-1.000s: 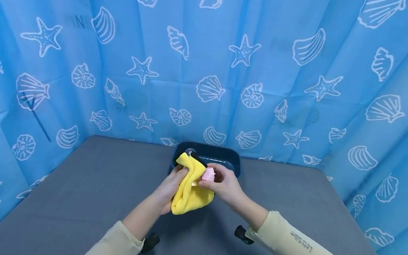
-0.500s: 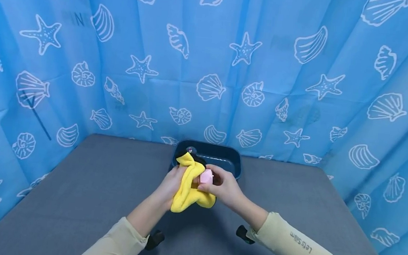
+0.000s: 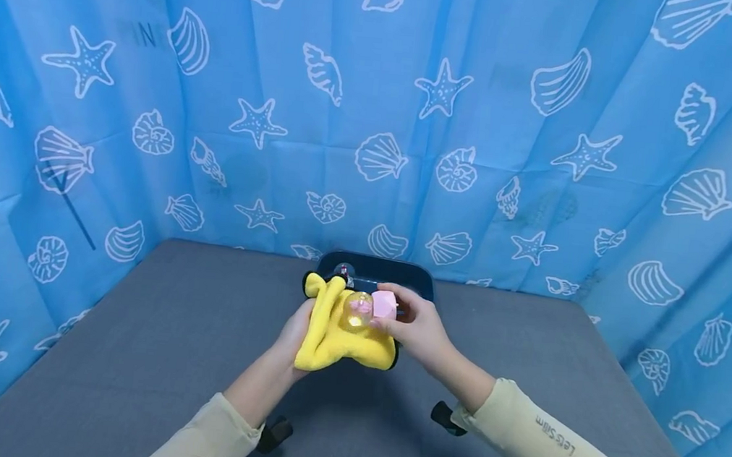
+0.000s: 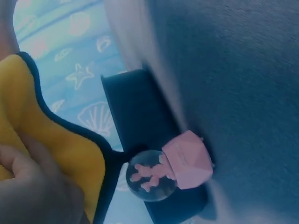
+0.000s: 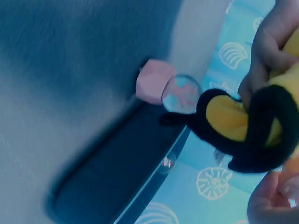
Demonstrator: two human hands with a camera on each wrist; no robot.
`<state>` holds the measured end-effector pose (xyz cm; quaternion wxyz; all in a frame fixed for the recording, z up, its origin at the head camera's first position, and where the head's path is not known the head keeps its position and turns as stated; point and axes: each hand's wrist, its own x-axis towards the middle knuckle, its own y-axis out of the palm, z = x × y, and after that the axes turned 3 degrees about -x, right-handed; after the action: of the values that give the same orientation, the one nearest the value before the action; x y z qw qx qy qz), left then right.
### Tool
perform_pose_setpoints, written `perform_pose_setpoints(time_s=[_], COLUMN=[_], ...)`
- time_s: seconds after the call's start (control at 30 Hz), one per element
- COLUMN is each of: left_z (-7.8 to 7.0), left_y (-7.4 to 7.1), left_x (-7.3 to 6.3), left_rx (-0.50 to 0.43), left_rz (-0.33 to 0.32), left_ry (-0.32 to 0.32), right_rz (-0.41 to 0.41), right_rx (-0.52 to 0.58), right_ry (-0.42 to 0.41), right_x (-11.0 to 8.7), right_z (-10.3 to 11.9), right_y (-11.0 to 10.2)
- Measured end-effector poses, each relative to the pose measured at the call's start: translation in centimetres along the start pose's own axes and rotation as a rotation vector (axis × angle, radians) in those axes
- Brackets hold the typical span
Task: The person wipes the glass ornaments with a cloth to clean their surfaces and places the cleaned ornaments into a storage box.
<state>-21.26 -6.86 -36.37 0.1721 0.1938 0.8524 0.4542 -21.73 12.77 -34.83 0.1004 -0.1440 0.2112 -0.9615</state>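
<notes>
My left hand (image 3: 294, 335) holds a yellow cloth (image 3: 362, 348) with black edging. In my right hand (image 3: 416, 327), thumb and fingers pinch the faceted pink base (image 3: 385, 305) of a small snow globe. The clear ball (image 3: 356, 311), with a pink figure inside, lies against the cloth. The left wrist view shows my left fingers (image 4: 35, 186) on the cloth, and the right wrist view shows my right fingers (image 5: 264, 200) at the frame's edge. A second pink-based snow globe (image 4: 189, 161) stands upright near the tray; hands and cloth hide it in the head view.
Beyond my hands, a dark blue tray (image 3: 427, 281) sits at the table's back edge. Another clear globe (image 3: 344, 270) shows at its left end. The grey table (image 3: 201, 316) is backed by a blue shell-patterned curtain (image 3: 376, 113).
The cloth was folded around the globe's ball and has opened out, so the ball shows. My right hand has drawn slightly right with the pink base; my left hand has shifted a little left.
</notes>
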Motion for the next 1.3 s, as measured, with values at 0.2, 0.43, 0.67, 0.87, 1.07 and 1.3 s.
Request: perform_pose_setpoints(time_s=[0.2,0.43,0.67,0.87,1.07,1.3], left_z=[0.5,1.6,1.9,2.1,1.9,1.2], left_y=[-0.6,0.2,0.5,0.7,0.2,-0.4], left_x=[0.1,0.8,1.1,1.3,1.6,1.5], left_rx=[0.338,0.755,0.781,0.687,0.568,0.401], left_rz=[-0.12,-0.191,-0.287,-0.308,-0.393,-0.368], left_ry=[0.185,0.256,0.31,0.404,0.393,0.215], right_rz=[-0.083,-0.055,-0.043,-0.033,0.008,0.159], right_rx=[-0.081,-0.045,-0.058,-0.08,-0.126,-0.065], right_ry=[0.007,0.08,0.045,-0.038,-0.15,-0.219], right_x=[0.3,0.2,0.5,0.2,-0.4,-0.8], right_z=[-0.2,0.0,-0.3,-0.3,-0.4,-0.9], right_y=[-0.1,0.8,1.8,2.3,2.1,0.6])
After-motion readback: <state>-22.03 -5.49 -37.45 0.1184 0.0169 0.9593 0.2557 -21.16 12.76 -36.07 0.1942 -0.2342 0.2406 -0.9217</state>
